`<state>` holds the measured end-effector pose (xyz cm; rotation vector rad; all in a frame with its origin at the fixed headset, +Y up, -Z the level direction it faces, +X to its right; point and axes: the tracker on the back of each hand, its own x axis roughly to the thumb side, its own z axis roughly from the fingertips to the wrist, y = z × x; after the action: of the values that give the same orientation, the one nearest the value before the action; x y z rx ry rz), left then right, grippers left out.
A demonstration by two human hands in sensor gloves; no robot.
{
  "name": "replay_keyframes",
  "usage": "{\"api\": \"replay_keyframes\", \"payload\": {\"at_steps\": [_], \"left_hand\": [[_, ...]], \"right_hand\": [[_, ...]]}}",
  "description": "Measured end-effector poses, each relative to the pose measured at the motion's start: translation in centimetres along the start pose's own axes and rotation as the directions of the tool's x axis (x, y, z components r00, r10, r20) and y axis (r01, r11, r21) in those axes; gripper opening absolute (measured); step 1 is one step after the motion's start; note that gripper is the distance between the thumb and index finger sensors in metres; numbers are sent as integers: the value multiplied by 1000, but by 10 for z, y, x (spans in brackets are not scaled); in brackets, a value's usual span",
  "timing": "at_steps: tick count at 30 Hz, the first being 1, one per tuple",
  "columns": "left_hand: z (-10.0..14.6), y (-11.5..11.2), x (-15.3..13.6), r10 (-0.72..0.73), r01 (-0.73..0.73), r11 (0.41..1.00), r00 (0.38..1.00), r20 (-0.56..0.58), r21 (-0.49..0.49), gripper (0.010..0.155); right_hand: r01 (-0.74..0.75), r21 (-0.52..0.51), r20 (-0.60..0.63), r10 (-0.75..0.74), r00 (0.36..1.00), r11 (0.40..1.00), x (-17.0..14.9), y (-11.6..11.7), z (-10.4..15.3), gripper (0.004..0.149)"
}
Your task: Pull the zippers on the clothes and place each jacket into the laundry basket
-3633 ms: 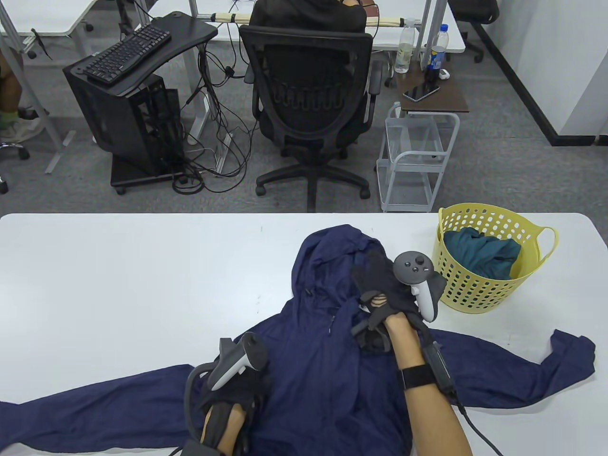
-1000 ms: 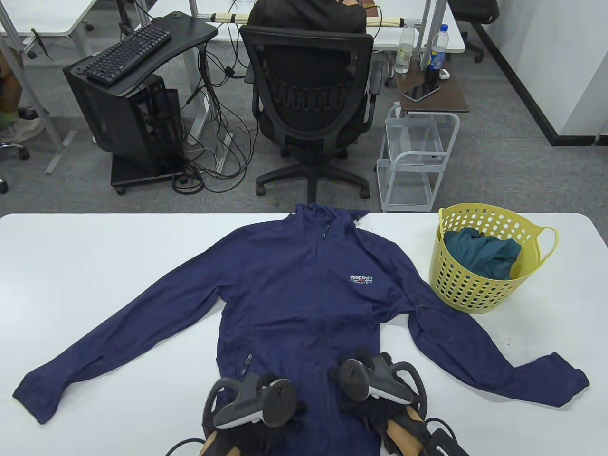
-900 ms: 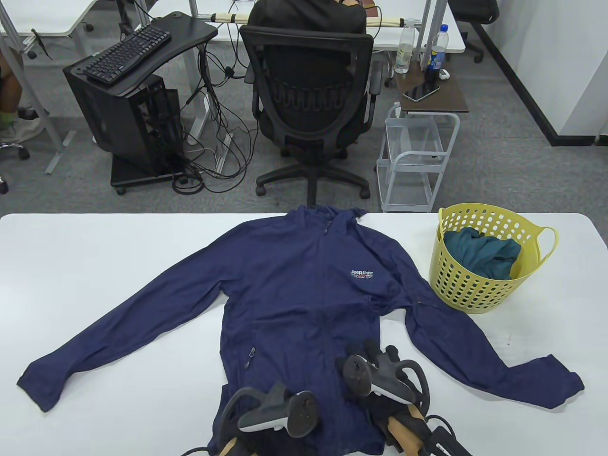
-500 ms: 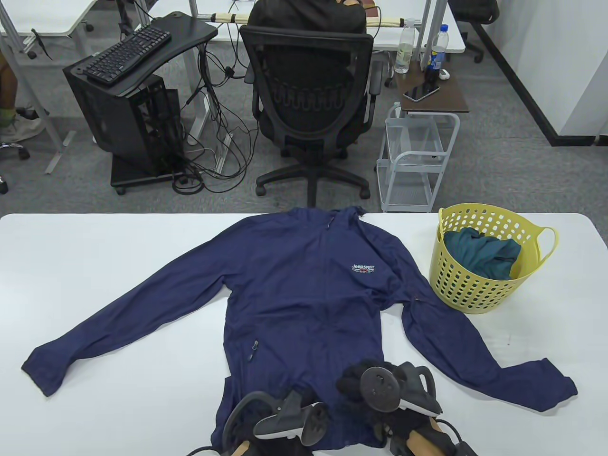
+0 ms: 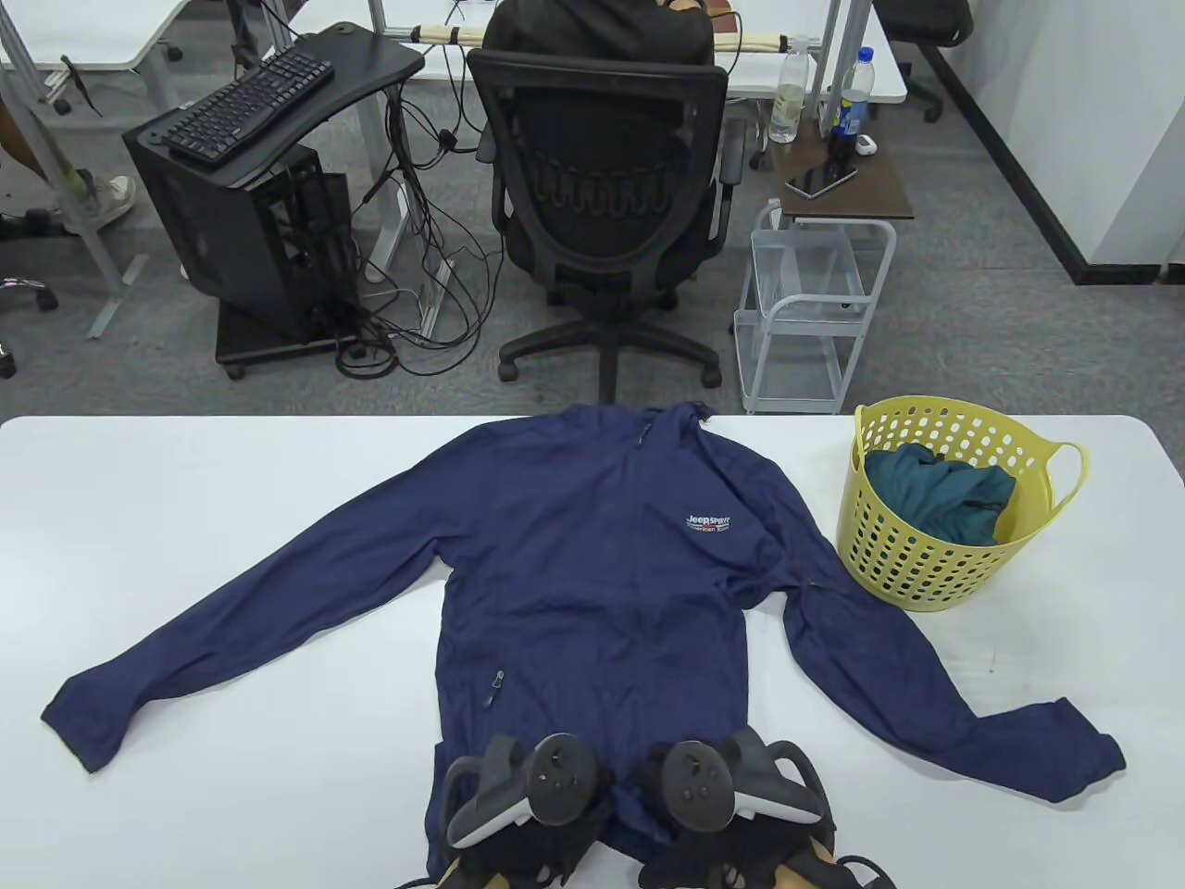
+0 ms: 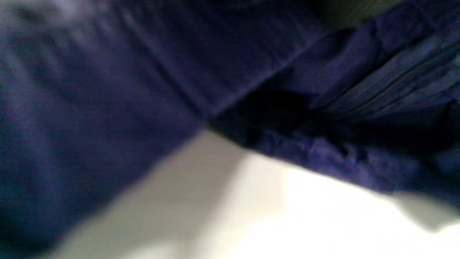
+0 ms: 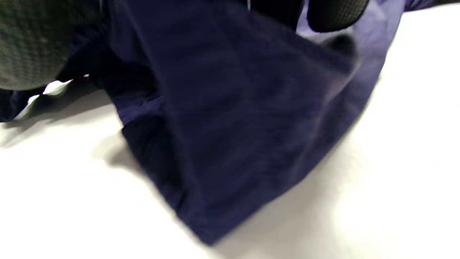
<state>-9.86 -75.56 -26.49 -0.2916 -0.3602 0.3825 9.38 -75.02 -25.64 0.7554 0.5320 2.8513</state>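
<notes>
1. Since half a second ago both hands have drawn together at the near hem of the navy jacket point(image 5: 592, 574); the jacket itself lies as it did, front up, sleeves spread left and right on the white table point(image 5: 185, 519).
2. Left hand point(image 5: 532, 824) sits at the hem left of the zipper line, right hand point(image 5: 731, 824) just right of it, their trackers almost touching.
3. In the right wrist view a lifted fold of jacket point(image 7: 230, 118) hangs from the gloved fingers point(image 7: 336, 14), so the right hand pinches the hem.
4. Left wrist view is blurred cloth point(image 6: 107, 90) over table; whether the left hand grips I cannot tell.
5. Yellow laundry basket point(image 5: 935, 574) stands at the far right, just beside the jacket's right shoulder, with a teal garment point(image 5: 935, 495) inside.
6. An office chair point(image 5: 606, 204) stands beyond the table's far edge.
</notes>
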Motion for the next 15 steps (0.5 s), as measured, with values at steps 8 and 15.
{"api": "replay_keyframes", "payload": {"at_steps": [8, 15], "left_hand": [[7, 1, 2, 35, -34, 998, 999, -23, 54, 82], [21, 23, 12, -270, 339, 898, 928, -257, 281, 47]], "right_hand": [[107, -344, -33, -125, 992, 933, -1, -17, 9, 45], [-75, -379, -164, 13, 986, 922, -5, -22, 13, 42]]}}
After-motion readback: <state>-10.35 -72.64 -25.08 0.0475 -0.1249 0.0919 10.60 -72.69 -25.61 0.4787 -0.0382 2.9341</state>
